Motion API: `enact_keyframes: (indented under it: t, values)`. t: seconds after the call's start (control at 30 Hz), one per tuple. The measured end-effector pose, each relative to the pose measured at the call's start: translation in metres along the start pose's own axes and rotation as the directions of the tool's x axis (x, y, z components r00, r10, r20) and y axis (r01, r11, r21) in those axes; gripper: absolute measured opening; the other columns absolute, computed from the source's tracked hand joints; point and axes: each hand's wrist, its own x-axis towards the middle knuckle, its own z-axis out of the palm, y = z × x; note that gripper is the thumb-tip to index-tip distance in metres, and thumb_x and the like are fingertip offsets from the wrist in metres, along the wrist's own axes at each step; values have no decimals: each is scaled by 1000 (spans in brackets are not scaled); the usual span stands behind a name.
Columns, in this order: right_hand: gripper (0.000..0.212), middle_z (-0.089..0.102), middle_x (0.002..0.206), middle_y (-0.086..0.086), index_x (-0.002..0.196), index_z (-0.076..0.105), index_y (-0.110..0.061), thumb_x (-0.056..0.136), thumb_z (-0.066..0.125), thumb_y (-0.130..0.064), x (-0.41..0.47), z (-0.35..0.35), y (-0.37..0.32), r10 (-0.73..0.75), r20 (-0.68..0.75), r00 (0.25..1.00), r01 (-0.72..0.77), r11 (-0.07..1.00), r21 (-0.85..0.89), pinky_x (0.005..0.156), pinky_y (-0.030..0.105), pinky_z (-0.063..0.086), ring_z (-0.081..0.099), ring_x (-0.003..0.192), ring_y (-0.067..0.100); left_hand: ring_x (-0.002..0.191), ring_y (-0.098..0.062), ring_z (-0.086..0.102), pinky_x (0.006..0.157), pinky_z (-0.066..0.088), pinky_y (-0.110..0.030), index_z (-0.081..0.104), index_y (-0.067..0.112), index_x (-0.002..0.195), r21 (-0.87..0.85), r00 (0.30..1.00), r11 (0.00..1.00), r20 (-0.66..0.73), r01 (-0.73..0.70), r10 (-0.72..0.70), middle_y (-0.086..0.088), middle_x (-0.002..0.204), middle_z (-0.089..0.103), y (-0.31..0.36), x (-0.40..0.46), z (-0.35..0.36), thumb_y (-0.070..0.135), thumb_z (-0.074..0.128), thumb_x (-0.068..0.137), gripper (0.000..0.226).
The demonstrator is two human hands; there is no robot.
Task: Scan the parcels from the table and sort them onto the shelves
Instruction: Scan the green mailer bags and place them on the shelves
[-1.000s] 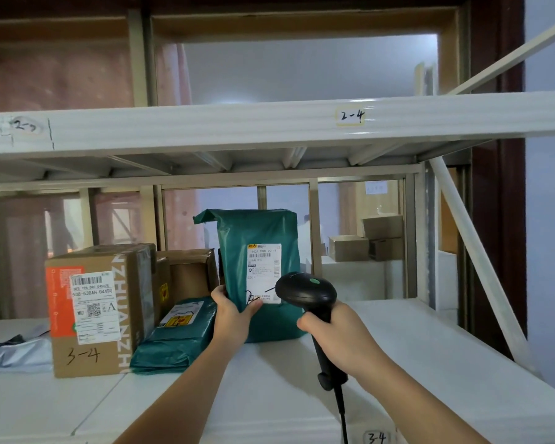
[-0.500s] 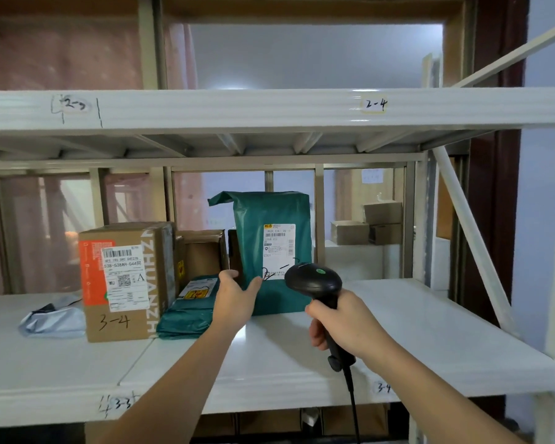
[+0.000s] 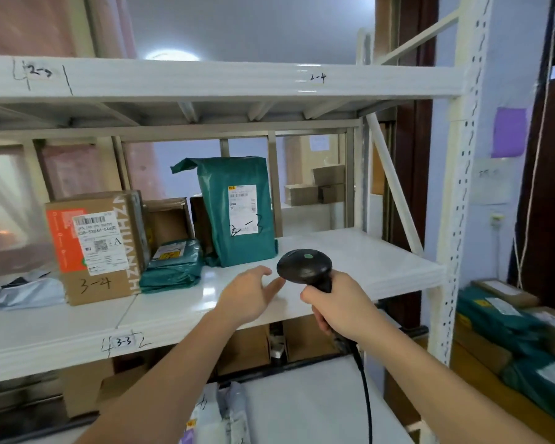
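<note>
A tall green parcel bag [image 3: 237, 213] with a white label stands upright on the white middle shelf [image 3: 350, 251], free of my hands. My left hand [image 3: 249, 294] hovers open just in front of the shelf edge, below the bag, holding nothing. My right hand [image 3: 337, 307] grips the handle of a black barcode scanner [image 3: 305, 267], its head level with the shelf front and its cable hanging down. A flat green parcel [image 3: 173, 265] and a brown box [image 3: 96, 245] marked 3-4 sit left of the bag.
An open brown box [image 3: 169, 221] stands behind the flat parcel and a grey bag [image 3: 26, 291] lies at far left. The upper shelf beam [image 3: 205, 80] spans overhead. Green parcels and boxes [image 3: 510, 328] pile at the right, beside the shelf post [image 3: 458, 187]. Parcels [image 3: 218, 411] lie on the shelf below.
My left hand has let go of the tall green bag and drawn back toward me. The bag stays upright on the shelf. I have stepped back and the view has shifted right.
</note>
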Motion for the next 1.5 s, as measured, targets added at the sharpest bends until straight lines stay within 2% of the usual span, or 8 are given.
enact_keyframes:
  t: [0.13,0.43,0.57,0.73,0.93,1.27,1.4,1.5]
  values:
    - [10,54,50,-1,82,59,-18,92,61,-20,-36,-41,14,46,-39,998,-46,999,23,48,24,48,50,41,11,115,-19,64,98,54,-39,59,33,138,-4,996,996,12,-87,87,3,138,66,50,-9,33,71,45,98,57]
    - [22,53,47,-3,73,58,-16,94,61,-22,-140,-163,77,149,-239,959,-169,984,-64,44,22,45,49,37,6,124,-19,62,101,48,-30,57,29,144,-173,897,892,78,-417,434,5,139,65,203,-42,140,37,55,106,38]
    - [27,57,45,-5,65,57,-20,91,64,-22,-188,-212,108,185,-353,917,-241,962,-124,53,33,48,51,40,6,133,-22,59,110,51,-45,39,35,156,-239,894,906,202,-351,400,4,151,57,259,-52,206,58,44,105,56]
    - [16,57,51,-1,77,59,-12,88,66,-23,-238,-257,149,283,-460,841,-367,925,-102,54,35,45,53,46,12,134,-21,57,113,47,-48,45,36,149,-276,819,910,408,-311,404,2,153,55,311,-59,289,67,48,99,59]
    - [12,53,48,-5,76,59,-21,87,65,-19,-255,-294,197,385,-510,769,-451,892,-7,52,32,42,51,45,11,157,-25,28,127,27,-45,27,24,164,-196,727,861,468,-469,503,-4,172,24,365,-58,348,67,42,102,78]
    - [13,53,50,-3,74,60,-19,85,63,-14,-195,-351,277,472,-530,704,-507,857,90,54,33,42,50,47,13,156,-25,30,127,28,-46,33,22,163,-130,650,825,553,-551,521,-4,170,31,413,21,443,83,23,93,93]
    - [7,52,54,-2,74,60,-20,79,64,-23,-169,-379,315,497,-546,674,-508,849,145,56,36,41,49,50,17,154,-25,34,124,33,-47,35,22,162,-125,632,824,581,-552,512,-3,168,35,432,52,481,81,27,95,90]
    - [20,54,55,0,80,61,-18,69,64,-33,-154,-403,345,540,-547,639,-531,825,194,58,37,41,51,51,18,150,-25,39,121,39,-44,36,21,162,-126,608,833,626,-539,489,-4,166,39,447,69,518,56,48,105,68]
